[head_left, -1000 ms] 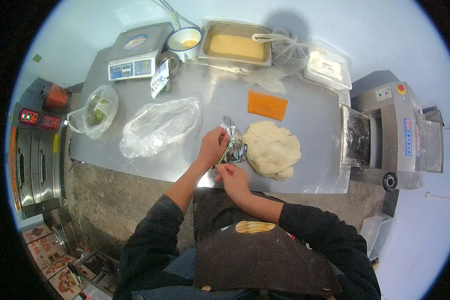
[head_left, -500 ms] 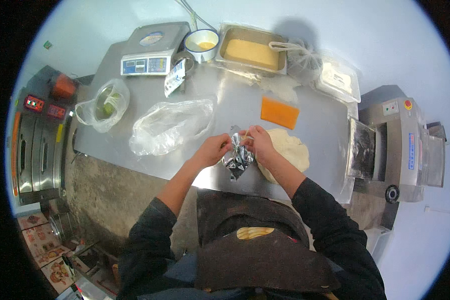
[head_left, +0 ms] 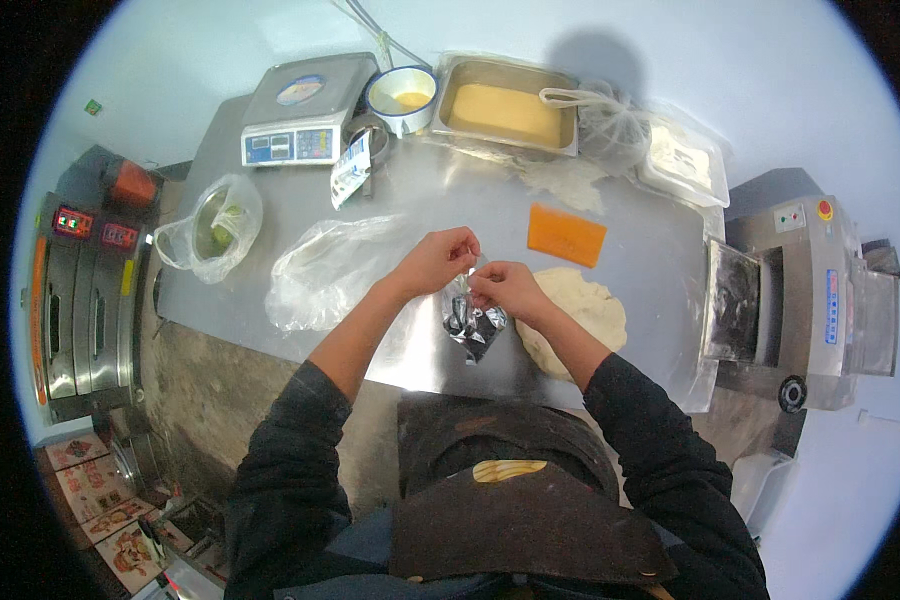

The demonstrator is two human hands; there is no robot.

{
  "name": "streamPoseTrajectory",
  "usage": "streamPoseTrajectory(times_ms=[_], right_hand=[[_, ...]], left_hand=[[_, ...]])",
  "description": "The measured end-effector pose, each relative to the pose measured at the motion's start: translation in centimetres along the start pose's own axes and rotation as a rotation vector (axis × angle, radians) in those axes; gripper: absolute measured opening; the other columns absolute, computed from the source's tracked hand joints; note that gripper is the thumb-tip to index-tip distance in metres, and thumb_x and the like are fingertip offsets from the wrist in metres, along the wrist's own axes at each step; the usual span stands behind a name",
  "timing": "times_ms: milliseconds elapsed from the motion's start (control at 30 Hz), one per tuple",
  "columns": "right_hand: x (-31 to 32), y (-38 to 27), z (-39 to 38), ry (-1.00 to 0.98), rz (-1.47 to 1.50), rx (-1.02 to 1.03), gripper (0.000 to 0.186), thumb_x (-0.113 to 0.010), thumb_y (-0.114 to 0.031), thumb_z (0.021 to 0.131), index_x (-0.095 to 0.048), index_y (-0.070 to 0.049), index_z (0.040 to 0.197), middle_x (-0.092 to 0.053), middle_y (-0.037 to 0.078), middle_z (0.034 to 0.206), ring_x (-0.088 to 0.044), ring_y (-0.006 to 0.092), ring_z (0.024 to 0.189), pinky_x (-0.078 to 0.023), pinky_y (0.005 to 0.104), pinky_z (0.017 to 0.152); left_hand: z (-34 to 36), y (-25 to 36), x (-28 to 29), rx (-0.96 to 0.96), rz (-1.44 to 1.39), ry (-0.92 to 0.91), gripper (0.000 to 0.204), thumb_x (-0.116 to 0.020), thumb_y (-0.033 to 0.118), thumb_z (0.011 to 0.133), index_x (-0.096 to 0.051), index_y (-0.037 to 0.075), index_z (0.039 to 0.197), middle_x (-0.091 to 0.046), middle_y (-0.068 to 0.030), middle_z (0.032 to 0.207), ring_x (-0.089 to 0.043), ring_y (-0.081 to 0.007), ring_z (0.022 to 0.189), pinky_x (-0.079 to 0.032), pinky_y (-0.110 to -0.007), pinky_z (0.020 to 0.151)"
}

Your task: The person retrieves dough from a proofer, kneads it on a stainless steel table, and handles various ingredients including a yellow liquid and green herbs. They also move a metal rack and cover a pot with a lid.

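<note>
A shiny silver foil bag [head_left: 474, 330] stands at the near middle of the steel table, its neck gathered upward. My right hand [head_left: 511, 289] is closed in a pinch on that neck. Just above and to the left, my left hand [head_left: 436, 263] has its thumb and fingertips pressed together; whatever is between them is too small to make out. To the right of the bag lies a flat, pale slab of dough [head_left: 582, 315], partly behind my right wrist. Beyond the dough is an orange rectangular dough scraper [head_left: 566, 236].
A crumpled clear plastic bag [head_left: 315, 275] lies left of my hands, with a tied bag [head_left: 220, 228] further left. Along the back stand a scale [head_left: 305, 110], an enamel pot [head_left: 402, 115], a metal tray [head_left: 505, 105] and a flour tub [head_left: 685, 165]. A machine [head_left: 805, 290] adjoins the right end.
My left hand has lifted up and away from the foil bag's top. The right hand has shifted slightly lower onto the neck. The bag's body looks darker and tilted; the whole view has dipped slightly.
</note>
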State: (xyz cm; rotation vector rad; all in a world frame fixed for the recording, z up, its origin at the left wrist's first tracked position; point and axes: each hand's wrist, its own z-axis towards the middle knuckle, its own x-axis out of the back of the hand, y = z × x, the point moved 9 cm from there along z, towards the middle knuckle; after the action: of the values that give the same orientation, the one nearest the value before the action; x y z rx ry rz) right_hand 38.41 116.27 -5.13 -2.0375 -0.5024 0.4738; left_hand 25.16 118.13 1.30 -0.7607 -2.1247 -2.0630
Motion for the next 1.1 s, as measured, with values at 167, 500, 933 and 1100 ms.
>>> streamPoseTrajectory(times_ms=[167,500,933,1100], right_hand=[[-0.3,-0.4,1.1,-0.08,-0.052,-0.005,0.019,-0.07,-0.017,0.094,-0.072,0.002,0.09,-0.069,0.006,0.076,-0.064,0.0139,0.067,-0.053,0.0293,0.063],[1.4,0.6,2.4,0.074,0.075,0.014,0.025,-0.067,-0.022,0.099,-0.072,0.001,0.091,-0.067,0.004,0.075,-0.062,0.0125,0.066,-0.051,0.0288,0.062],[4.3,3.5,1.2,0.429,0.596,-0.073,0.023,-0.07,-0.017,0.098,-0.065,0.004,0.105,-0.071,0.01,0.087,-0.071,0.0173,0.072,-0.059,0.0287,0.064],[6.1,1.6,-0.8,0.582,0.183,0.082,0.024,-0.071,-0.019,0.098,-0.063,0.005,0.1,-0.071,0.013,0.085,-0.072,0.0186,0.065,-0.056,0.0285,0.055]], left_hand=[[1.0,-0.6,-0.5,0.125,-0.071,-0.035,0.011,-0.067,0.004,0.088,-0.064,0.003,0.099,-0.065,-0.0058,0.083,-0.061,-0.0139,0.079,-0.05,-0.031,0.075],[-4.6,-2.6,-0.9,0.262,-0.061,0.665,0.027,-0.077,0.016,0.086,-0.068,-0.001,0.106,-0.068,-0.0106,0.103,-0.065,-0.0198,0.092,-0.053,-0.034,0.086],[-1.6,-7.1,-5.0,0.52,-0.219,0.282,0.021,-0.067,0.019,0.094,-0.073,-0.001,0.099,-0.072,-0.0067,0.084,-0.063,-0.0127,0.071,-0.05,-0.029,0.064],[-1.8,-7.6,-6.1,0.632,-0.539,0.223,0.018,-0.061,0.016,0.094,-0.069,0.001,0.088,-0.069,-0.0059,0.079,-0.058,-0.0122,0.064,-0.045,-0.027,0.058]])
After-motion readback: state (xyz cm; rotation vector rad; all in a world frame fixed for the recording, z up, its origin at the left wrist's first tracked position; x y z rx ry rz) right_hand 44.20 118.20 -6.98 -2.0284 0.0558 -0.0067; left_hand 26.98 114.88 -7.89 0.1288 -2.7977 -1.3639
